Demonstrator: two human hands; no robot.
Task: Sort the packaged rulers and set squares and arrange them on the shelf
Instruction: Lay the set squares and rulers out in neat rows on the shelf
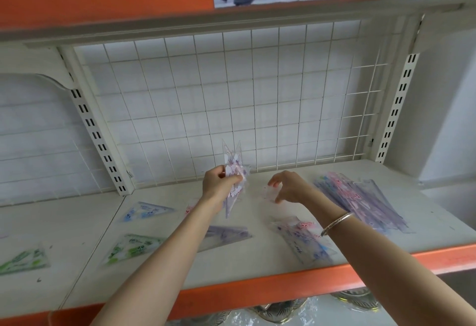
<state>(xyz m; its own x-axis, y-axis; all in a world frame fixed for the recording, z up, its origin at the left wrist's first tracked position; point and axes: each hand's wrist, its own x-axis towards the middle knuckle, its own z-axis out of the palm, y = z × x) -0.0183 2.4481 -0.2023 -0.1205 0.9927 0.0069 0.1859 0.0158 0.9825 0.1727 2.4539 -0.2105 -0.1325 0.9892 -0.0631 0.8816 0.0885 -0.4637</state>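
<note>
So your left hand (pixel 218 184) grips a bunch of set squares (pixel 234 168) upright above the shelf (pixel 154 263); your right hand (pixel 289 187) hangs over it, fingers (pixel 277 180) half-curled, can't tell if holding anything.

Taking twelve o'clock as the wire-grid back (pixel 231 93), the cream shelf (pixel 260 261) with its orange front lip (pixel 257 291) carries a spread heap of pink-and-purple packets (pixel 360 204) at about two o'clock. A single pink-and-blue packet (pixel 306 242) lies at about four, near the lip. A purple set square (pixel 228 234) lies flat at about six, a blue set square (pixel 148 211) at nine, a green set square (pixel 134 248) at eight, and a second green set square (pixel 24 261) farther out at eight, beyond the seam in the board.
</note>
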